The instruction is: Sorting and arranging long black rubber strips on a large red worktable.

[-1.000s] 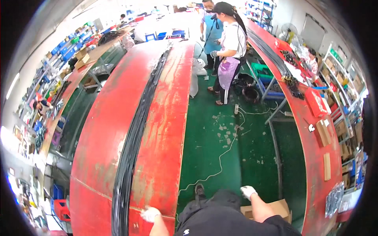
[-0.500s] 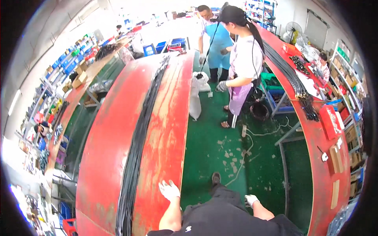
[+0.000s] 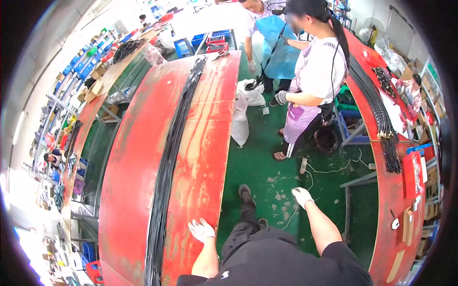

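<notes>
Right hand (image 3: pixel 302 197) advanced, black strands (image 3: pixel 165 190) leftward

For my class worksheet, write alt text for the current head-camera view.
A person's white-gloved left hand is over a long red table bearing a lengthwise bundle of black strips; the gloved right hand is out above the green floor. Ahead, two aproned co-workers stand near white sacks.

- co-worker, purple apron (image 3: pixel 303 117), beside co-worker, blue apron (image 3: pixel 280 52)
- white sack (image 3: pixel 240 127) on green floor (image 3: pixel 255 167)
- white power strip (image 3: pixel 303 166), cord attached
- right-hand red desk (image 3: pixel 387 190): red box (image 3: pixel 410 175), dark cables (image 3: pixel 374 100)
- standing fan (image 3: pixel 373 26), back right
</notes>
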